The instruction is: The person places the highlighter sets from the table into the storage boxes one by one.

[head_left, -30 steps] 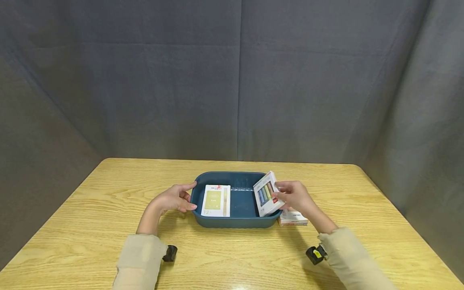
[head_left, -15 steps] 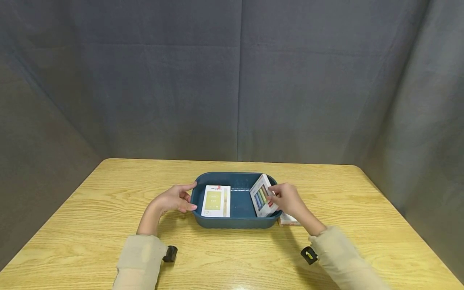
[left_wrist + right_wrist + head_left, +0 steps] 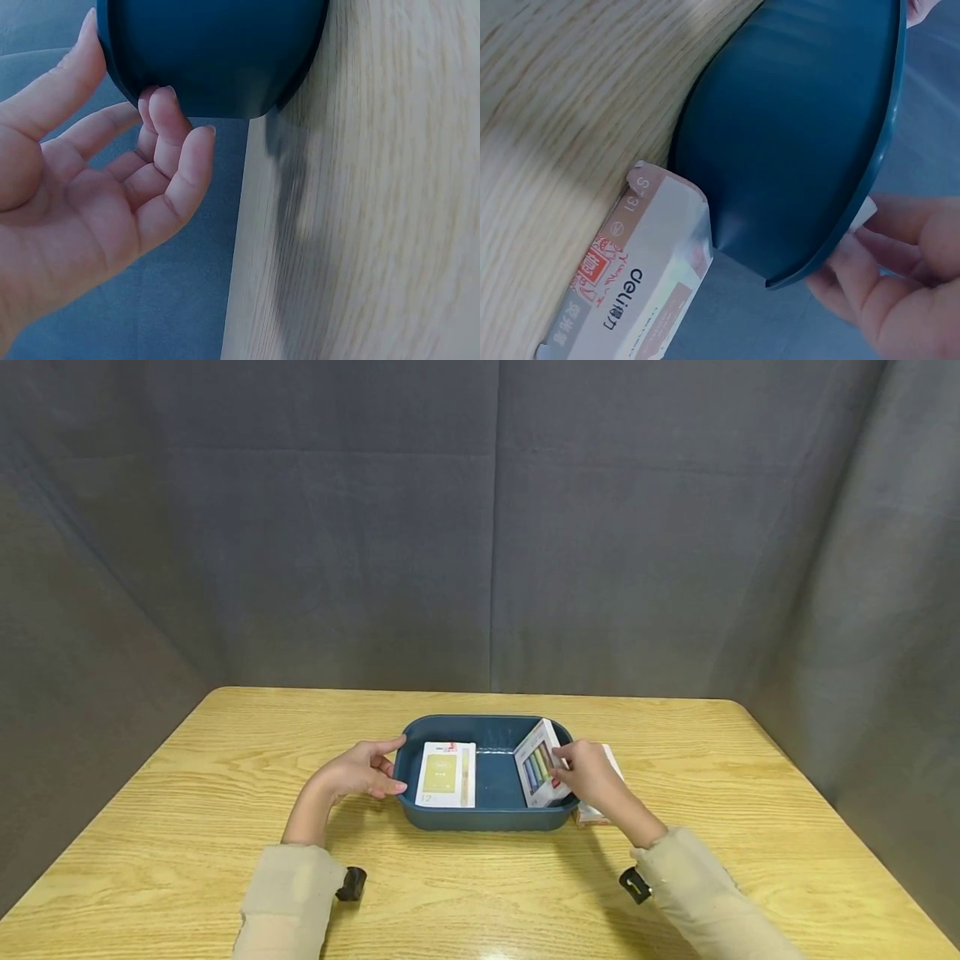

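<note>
A dark blue plastic bin (image 3: 495, 819) sits mid-table. My left hand (image 3: 365, 770) holds its left end, with thumb and index finger on the rim; the left wrist view has this hand's (image 3: 112, 176) other fingers curled against the end wall. My right hand (image 3: 591, 772) pinches a white box (image 3: 534, 766) whose window shows coloured sticks. That box stands tilted inside the bin at the right end, its lower edge down in the bin. A flat white box (image 3: 447, 799) with a yellow-green panel lies in the bin's left part.
Outside the bin's right end lies another white Deli box (image 3: 641, 277), partly hidden by my right hand in the head view. Dark grey curtains (image 3: 360, 568) stand behind and beside the wooden table (image 3: 480, 885).
My right hand has moved left and slightly down, bringing the windowed box lower into the bin's right end. The left hand keeps its hold on the bin.
</note>
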The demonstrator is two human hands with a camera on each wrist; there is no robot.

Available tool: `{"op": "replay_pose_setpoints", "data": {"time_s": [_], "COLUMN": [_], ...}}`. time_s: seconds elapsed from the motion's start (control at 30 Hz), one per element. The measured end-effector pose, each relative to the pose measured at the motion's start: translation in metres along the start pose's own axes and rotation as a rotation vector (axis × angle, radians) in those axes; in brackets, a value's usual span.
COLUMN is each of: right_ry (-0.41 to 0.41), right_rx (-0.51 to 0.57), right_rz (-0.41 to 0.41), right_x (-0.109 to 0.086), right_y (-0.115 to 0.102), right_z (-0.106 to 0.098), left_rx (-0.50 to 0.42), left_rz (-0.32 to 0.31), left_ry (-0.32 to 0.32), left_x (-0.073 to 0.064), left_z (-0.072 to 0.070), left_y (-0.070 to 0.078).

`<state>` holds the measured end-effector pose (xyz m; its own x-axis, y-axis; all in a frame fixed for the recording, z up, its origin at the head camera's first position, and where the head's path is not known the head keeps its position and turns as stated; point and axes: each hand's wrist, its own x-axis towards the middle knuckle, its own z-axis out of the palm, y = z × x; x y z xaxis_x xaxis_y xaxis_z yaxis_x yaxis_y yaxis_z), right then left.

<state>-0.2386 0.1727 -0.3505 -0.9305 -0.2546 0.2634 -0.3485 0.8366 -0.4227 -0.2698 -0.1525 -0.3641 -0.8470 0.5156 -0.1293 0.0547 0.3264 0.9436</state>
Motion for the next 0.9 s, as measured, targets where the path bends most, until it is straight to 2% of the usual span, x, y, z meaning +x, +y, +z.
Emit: {"op": "replay_pose_setpoints", "data": {"time_s": [0.13,0.33,0.7,0.9], "right_ry": [-0.011,-0.045,-0.035,-0.05], "right_rx": [-0.057,-0.105,-0.231,-0.196], "right_rz": [0.017,0.103,0.047,0.082], "right_x": [0.0,-0.001,-0.003,-0.006], "right_y": [-0.003,-0.01,-0.007,-0.007], "right_z": [0.002,0.002,0.006,0.007], "left_rx": [-0.003,-0.006,0.0,-0.001], "left_rz": [-0.008,-0.018,-0.017,-0.015], "left_ry": [0.008,0.015,0.014,0.008], "left_x": [0.0,0.001,0.002,0.001], "left_z": [0.0,0.0,-0.001,0.0], "left_y": [0.0,-0.002,-0.004,-0.004]}}
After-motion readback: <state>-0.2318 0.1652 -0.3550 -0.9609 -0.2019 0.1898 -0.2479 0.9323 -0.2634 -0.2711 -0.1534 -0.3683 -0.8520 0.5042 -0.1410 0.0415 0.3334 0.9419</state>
